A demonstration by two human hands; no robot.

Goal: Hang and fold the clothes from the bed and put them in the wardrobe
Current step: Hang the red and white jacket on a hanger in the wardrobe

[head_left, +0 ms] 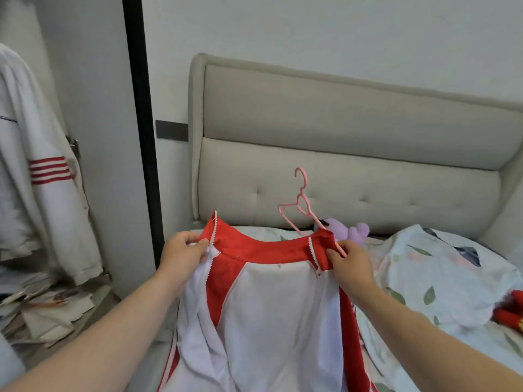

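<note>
Red-white jacket (271, 306) spread open, white lining out, collar red.

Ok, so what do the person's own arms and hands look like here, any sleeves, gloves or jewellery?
Both forearms are bare as far as the frame shows, with no sleeve on either. The left hand and the right hand wear no gloves, and no ring, watch or bracelet shows on either.

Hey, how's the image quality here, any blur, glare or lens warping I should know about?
Head view: soft, even indoor light, no glare or hard shadows; wide-angle warping bows the headboard and dark door frame; hanging white jacket and paper pile at left are smeared; the left hand, right hand, red and white jacket and pink hanger stay fairly sharp.
</note>
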